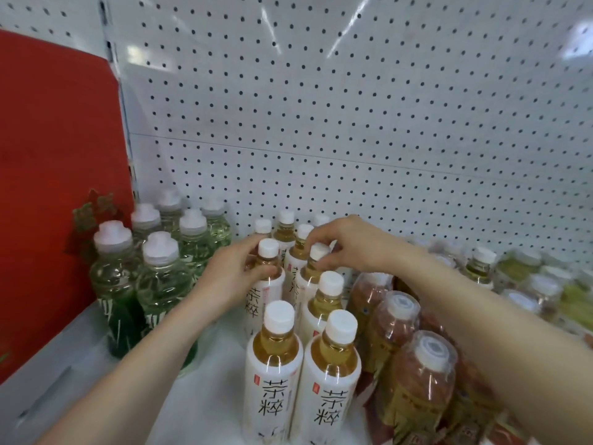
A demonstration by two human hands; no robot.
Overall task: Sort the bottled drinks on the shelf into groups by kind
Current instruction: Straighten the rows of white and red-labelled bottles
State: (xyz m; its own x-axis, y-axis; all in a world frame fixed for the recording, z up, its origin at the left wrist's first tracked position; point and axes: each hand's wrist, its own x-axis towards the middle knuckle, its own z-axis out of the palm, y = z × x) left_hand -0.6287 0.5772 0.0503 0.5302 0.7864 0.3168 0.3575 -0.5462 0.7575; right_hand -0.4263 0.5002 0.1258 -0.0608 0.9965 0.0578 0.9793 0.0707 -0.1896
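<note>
Several white-labelled tea bottles (275, 361) with white caps stand in two rows down the middle of the shelf. My left hand (234, 274) grips the neck of one tea bottle (268, 252) in the left row. My right hand (346, 244) pinches the neck of the neighbouring tea bottle (318, 252) in the right row. Several clear green bottles (160, 284) stand grouped at the left. Reddish-brown bottles (420, 374) in shiny wrap stand in a row at the right, partly under my right forearm.
A white pegboard back wall (353, 123) closes the shelf behind. A red panel (54, 155) stands at the left. Blurred yellow-green bottles (545, 284) crowd the far right. The white shelf floor (205, 396) shows bare between the green and tea groups.
</note>
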